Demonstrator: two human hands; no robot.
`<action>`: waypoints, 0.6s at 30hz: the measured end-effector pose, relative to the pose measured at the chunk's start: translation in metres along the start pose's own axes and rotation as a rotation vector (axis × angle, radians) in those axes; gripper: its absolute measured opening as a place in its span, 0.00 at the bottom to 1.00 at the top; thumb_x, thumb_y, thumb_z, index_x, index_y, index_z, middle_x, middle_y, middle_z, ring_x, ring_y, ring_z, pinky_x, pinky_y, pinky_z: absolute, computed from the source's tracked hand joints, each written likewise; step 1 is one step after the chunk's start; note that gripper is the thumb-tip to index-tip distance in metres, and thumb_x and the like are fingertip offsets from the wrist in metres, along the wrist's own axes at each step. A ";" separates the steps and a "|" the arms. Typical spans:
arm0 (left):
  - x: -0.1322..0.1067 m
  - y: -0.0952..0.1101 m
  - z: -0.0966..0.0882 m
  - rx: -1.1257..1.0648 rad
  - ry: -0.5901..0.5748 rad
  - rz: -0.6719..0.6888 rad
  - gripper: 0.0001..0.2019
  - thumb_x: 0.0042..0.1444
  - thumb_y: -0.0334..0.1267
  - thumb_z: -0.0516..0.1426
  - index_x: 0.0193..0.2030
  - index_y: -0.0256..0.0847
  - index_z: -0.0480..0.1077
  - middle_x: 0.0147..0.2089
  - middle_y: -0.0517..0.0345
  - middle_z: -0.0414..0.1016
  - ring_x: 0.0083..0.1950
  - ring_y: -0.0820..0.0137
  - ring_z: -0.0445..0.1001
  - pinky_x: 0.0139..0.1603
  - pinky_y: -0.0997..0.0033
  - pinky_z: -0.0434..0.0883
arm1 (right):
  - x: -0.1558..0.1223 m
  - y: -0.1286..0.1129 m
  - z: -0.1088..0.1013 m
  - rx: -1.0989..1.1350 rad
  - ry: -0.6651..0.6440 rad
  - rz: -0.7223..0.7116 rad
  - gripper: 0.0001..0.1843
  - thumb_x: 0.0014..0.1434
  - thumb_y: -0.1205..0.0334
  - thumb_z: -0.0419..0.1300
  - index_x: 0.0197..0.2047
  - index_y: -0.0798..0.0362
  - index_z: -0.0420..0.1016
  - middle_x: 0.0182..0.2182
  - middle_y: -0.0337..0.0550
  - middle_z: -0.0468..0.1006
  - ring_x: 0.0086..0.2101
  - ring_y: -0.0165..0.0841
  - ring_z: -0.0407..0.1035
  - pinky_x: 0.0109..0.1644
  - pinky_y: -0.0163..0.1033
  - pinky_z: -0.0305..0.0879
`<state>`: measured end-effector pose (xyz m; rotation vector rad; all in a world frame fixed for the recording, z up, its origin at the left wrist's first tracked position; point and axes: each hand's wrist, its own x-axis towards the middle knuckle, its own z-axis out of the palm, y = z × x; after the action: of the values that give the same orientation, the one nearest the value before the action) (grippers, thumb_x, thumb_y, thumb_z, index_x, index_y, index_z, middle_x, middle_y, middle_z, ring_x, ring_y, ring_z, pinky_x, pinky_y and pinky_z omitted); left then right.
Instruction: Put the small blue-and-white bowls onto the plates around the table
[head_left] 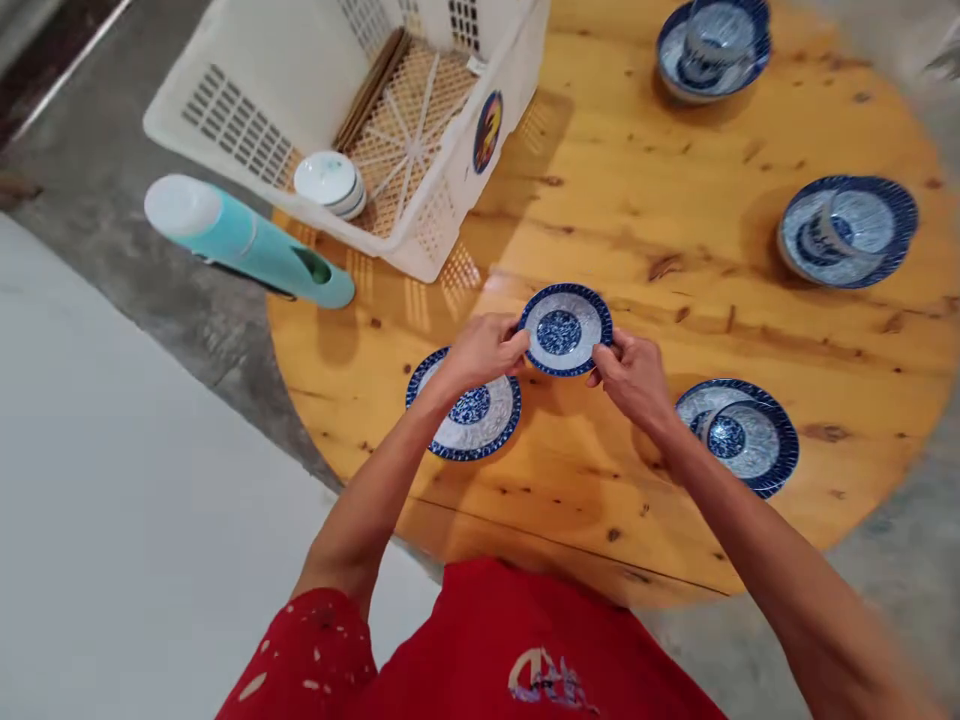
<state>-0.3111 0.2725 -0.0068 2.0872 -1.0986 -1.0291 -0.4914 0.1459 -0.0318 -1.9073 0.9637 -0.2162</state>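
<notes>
A small blue-and-white saucer (565, 330) is held between both hands above the wooden table. My left hand (487, 348) pinches its left rim, thumb on top. On the opposite rim, my right hand (634, 372) grips with the thumb over the edge and fingers underneath. Below my left forearm lies a larger blue-and-white plate (480, 425), partly covered by that hand and arm. To the right, beyond my right wrist, a stack of blue-patterned dishes (772, 440) is partly hidden by the forearm.
A white plastic crate (442, 215) holds a stack of small white bowls (328, 180) and brown flat pieces (371, 88). Beside it lies a turquoise bottle-like object (255, 240). More blue-and-white dishes with a glass stand at the right (892, 225) and far right (712, 60) of the round table (615, 200).
</notes>
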 end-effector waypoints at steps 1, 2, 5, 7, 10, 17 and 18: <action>-0.022 -0.007 -0.007 0.003 -0.004 -0.039 0.11 0.57 0.39 0.49 0.27 0.40 0.67 0.24 0.60 0.76 0.24 0.73 0.72 0.27 0.76 0.64 | -0.013 -0.009 0.011 0.024 -0.050 -0.002 0.09 0.55 0.62 0.51 0.24 0.51 0.64 0.14 0.36 0.69 0.17 0.30 0.64 0.24 0.33 0.55; -0.043 -0.015 -0.013 0.009 0.002 -0.075 0.12 0.57 0.39 0.49 0.26 0.40 0.66 0.23 0.61 0.76 0.23 0.74 0.72 0.26 0.76 0.64 | -0.025 -0.016 0.024 0.043 -0.093 -0.001 0.09 0.55 0.62 0.51 0.25 0.51 0.64 0.14 0.35 0.69 0.17 0.29 0.65 0.24 0.33 0.55; -0.091 -0.038 -0.023 0.012 0.033 -0.152 0.13 0.57 0.40 0.49 0.23 0.41 0.62 0.22 0.62 0.76 0.21 0.74 0.72 0.25 0.76 0.64 | -0.052 -0.032 0.059 0.050 -0.183 0.009 0.09 0.56 0.61 0.51 0.25 0.50 0.62 0.14 0.35 0.68 0.17 0.30 0.65 0.24 0.33 0.54; -0.111 -0.053 -0.024 0.007 0.048 -0.187 0.13 0.58 0.41 0.49 0.22 0.41 0.61 0.22 0.63 0.77 0.22 0.73 0.72 0.26 0.75 0.65 | -0.063 -0.036 0.079 0.025 -0.220 0.019 0.09 0.57 0.61 0.50 0.25 0.49 0.61 0.14 0.34 0.67 0.18 0.31 0.66 0.25 0.34 0.55; -0.126 -0.070 -0.022 0.010 0.069 -0.215 0.13 0.57 0.41 0.49 0.23 0.42 0.61 0.22 0.63 0.77 0.23 0.73 0.74 0.28 0.75 0.66 | -0.072 -0.037 0.099 -0.024 -0.252 0.019 0.09 0.57 0.61 0.50 0.25 0.49 0.61 0.15 0.36 0.70 0.19 0.32 0.67 0.27 0.35 0.56; -0.134 -0.086 -0.020 0.063 0.107 -0.217 0.14 0.57 0.41 0.48 0.22 0.42 0.61 0.23 0.63 0.78 0.25 0.72 0.74 0.29 0.75 0.65 | -0.076 -0.035 0.118 -0.090 -0.249 0.012 0.11 0.58 0.61 0.50 0.24 0.47 0.55 0.13 0.36 0.70 0.19 0.34 0.67 0.28 0.36 0.57; -0.134 -0.087 -0.021 0.066 0.112 -0.215 0.14 0.57 0.41 0.48 0.22 0.42 0.61 0.23 0.63 0.78 0.25 0.71 0.74 0.30 0.75 0.65 | -0.076 -0.036 0.119 -0.090 -0.249 0.017 0.10 0.58 0.60 0.50 0.25 0.47 0.56 0.13 0.36 0.70 0.19 0.34 0.68 0.28 0.36 0.57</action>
<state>-0.3069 0.4334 -0.0112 2.3253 -0.8791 -0.9714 -0.4623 0.2876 -0.0479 -1.9525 0.8329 0.0756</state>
